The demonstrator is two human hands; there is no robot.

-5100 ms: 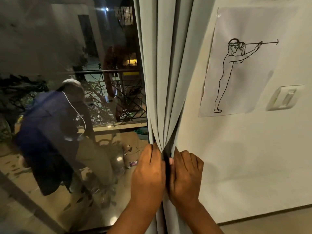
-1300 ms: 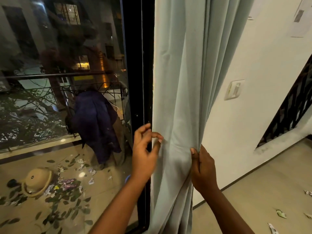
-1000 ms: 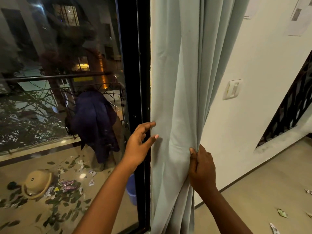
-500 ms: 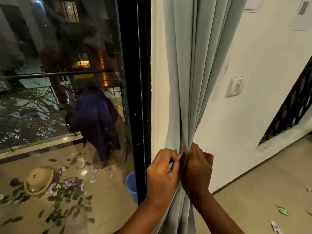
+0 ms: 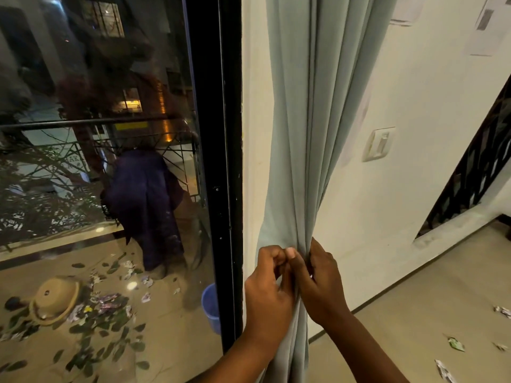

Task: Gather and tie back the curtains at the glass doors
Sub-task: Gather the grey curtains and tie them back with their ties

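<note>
The curtain hangs bunched into narrow folds right of the black door frame, against the wall. The left hand and right hand pinch it together, knuckles touching.

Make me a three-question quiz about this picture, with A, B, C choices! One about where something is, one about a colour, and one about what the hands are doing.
1. Where is the light switch?
A. On the wall right of the curtain
B. On the glass door
C. On the floor

2. What colour is the bucket behind the glass?
A. Red
B. Blue
C. Yellow

3. What are the left hand and right hand doing?
A. Hanging free
B. Pressing the switch
C. Pinching the curtain together

Answers: 1 A, the switch sits on the white wall beside the folds. 2 B, its rim shows blue by the door frame. 3 C, both hands squeeze the fabric into a bunch.
</note>
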